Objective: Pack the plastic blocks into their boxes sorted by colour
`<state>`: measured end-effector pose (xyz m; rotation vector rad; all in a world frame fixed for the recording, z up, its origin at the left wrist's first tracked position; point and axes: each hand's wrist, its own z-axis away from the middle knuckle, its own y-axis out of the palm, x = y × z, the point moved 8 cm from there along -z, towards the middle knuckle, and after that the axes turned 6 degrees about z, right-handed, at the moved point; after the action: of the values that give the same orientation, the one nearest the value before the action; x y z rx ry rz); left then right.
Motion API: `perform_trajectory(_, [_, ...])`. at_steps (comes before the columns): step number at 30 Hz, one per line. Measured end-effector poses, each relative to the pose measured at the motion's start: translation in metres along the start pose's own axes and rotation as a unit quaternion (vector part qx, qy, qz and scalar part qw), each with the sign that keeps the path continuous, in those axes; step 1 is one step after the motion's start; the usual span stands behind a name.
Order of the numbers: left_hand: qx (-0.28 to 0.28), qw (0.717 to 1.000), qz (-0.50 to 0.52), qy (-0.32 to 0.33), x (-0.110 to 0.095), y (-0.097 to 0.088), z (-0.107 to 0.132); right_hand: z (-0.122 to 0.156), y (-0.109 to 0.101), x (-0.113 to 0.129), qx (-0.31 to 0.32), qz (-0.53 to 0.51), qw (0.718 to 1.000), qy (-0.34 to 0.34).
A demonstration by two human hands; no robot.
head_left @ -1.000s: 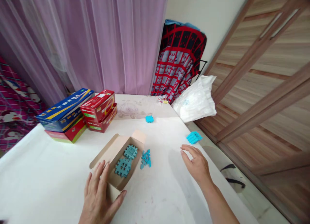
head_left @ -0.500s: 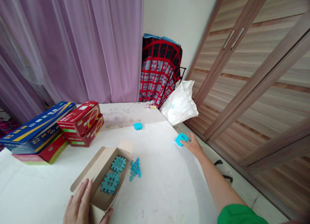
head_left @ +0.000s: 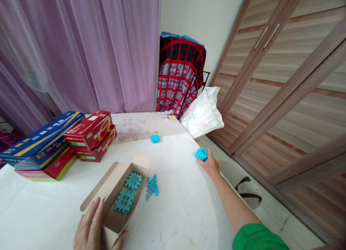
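My left hand (head_left: 90,226) grips the near end of an open cardboard box (head_left: 111,215), fingers along its left side and the thumb tip at its right. Two teal interlocking plastic blocks with notched edges (head_left: 124,202) lie inside the box. Just right of it, other blue blocks (head_left: 152,187) rest on the white tabletop. My right hand (head_left: 209,165) is closed around several bright blue building blocks (head_left: 201,154) at the right edge of the table; the fingers hide part of them. Farther back, one more blue block (head_left: 155,139) lies alone.
Stacked red boxes (head_left: 90,136) and blue boxes (head_left: 43,141) stand at the left of the table (head_left: 173,214). A white plastic bag (head_left: 202,113) leans at the far right corner, near small wrappers (head_left: 169,115). Wooden wardrobe doors (head_left: 283,84) line the right side.
My right hand has closed more fully around the blue blocks and turned them, staying near the table's right edge. My left hand keeps its grip on the box.
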<state>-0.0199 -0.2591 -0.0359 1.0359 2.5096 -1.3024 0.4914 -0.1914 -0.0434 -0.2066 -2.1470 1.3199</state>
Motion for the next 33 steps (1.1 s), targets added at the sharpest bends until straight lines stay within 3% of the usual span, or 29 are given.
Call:
perform_trajectory(3, [0.022, 1.000, -0.003, -0.004, -0.004, -0.002, -0.002, 0.018, 0.009, 0.024, 0.052, 0.003, 0.999, 0.004])
perform_trajectory(9, [0.030, 0.999, 0.001, -0.015, -0.007, -0.004, -0.003, 0.069, 0.027, 0.100, 0.107, -0.066, 0.986, -0.113])
perform_trajectory(13, [0.040, 0.999, 0.003, -0.021, -0.005, -0.002, -0.001, 0.087, 0.034, 0.131, 0.121, -0.086, 0.975, -0.163])
perform_trajectory(17, [0.018, 1.000, 0.009, -0.021, -0.008, -0.005, -0.001, 0.089, 0.033, 0.135, 0.121, -0.113, 0.970, -0.179])
perform_trajectory(25, [0.016, 1.000, 0.013, -0.019, -0.016, -0.009, -0.002, 0.086, 0.008, 0.134, 0.049, -0.120, 0.968, -0.217])
perform_trajectory(33, [0.021, 1.000, 0.009, -0.009, -0.019, -0.009, -0.004, 0.084, 0.005, 0.141, 0.060, -0.070, 0.971, -0.219])
